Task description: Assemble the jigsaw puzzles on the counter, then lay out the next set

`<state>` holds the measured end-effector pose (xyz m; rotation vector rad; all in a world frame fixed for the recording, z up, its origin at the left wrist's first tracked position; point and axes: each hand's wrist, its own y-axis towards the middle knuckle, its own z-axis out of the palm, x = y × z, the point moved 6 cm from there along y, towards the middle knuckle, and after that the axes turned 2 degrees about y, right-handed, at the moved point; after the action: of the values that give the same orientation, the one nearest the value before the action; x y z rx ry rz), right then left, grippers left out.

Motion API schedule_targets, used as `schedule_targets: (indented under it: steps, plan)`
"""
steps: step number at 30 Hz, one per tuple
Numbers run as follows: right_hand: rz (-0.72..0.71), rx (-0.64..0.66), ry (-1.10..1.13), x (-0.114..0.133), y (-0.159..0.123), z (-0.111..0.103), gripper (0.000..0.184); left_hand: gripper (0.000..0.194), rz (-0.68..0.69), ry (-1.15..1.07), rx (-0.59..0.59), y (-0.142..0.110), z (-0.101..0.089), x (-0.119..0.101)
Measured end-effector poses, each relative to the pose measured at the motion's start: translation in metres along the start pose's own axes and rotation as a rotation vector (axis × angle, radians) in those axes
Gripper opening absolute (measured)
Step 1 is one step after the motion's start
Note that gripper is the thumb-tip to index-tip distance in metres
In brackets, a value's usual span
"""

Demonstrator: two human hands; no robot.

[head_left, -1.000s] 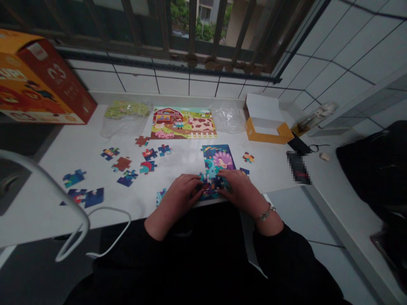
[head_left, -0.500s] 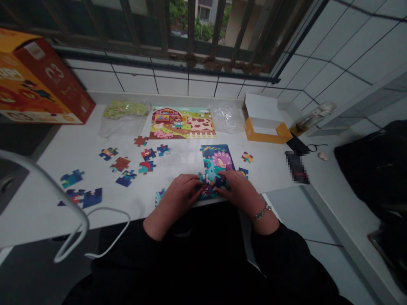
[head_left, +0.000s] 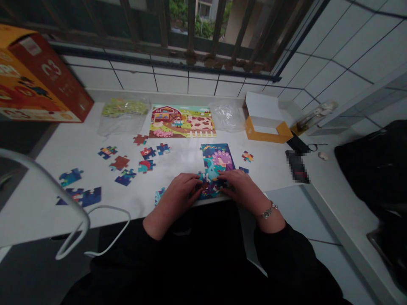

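Since the earlier frame the right hand has edged slightly rightward, its thumb leaving more of the puzzle's lower part in view, while the left hand has hardly moved.

From the left, a big orange box stands at the table's end, and a white tube curves in front. Next come scattered loose pieces, some already joined, and behind them a farm picture. The left hand's fingers curl over the left edge of the partly joined puzzle, which lies near the table's front edge. The right hand's fingers bend over its lower right, thumb and forefinger a little apart — whether either hand pinches a piece, I cannot tell. Further right lie a small orange piece and an open yellow box.

The step in hand looks like fitting or pressing pieces at the puzzle's lower part. The next move calls for steadying the left side — and matching tabs to gaps before pressing flat.
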<state>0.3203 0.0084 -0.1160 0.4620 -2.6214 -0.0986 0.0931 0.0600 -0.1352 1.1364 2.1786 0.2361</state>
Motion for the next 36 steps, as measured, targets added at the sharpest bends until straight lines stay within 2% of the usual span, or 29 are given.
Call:
schedule_targets:
  steps: [4,11,19,25,33,36]
  plan:
    - [-0.035,0.038,-0.029,0.002,0.003,0.003,0.036,0.011,0.006,0.000,-0.005,0.001,-0.001,-0.002]
    - [-0.044,-0.006,-0.043,0.010,0.007,0.014,0.039,0.012,0.038,0.026,0.022,-0.001,0.003,0.000]
    - [-0.108,-0.072,-0.170,0.020,0.010,0.023,0.018,0.015,0.054,0.054,0.015,-0.002,0.004,0.000]
    - [-0.153,-0.081,-0.210,0.031,0.008,0.022,0.017,0.013,0.053,0.060,0.017,-0.002,0.004,-0.001]
    - [-0.062,-0.024,-0.238,0.040,0.006,0.020,0.024,0.015,0.042,0.059,0.021,-0.003,0.005,0.000]
    - [-0.053,-0.001,-0.232,0.044,0.007,0.019,0.017,0.014,0.032,0.050,0.013,-0.002,0.002,-0.002]
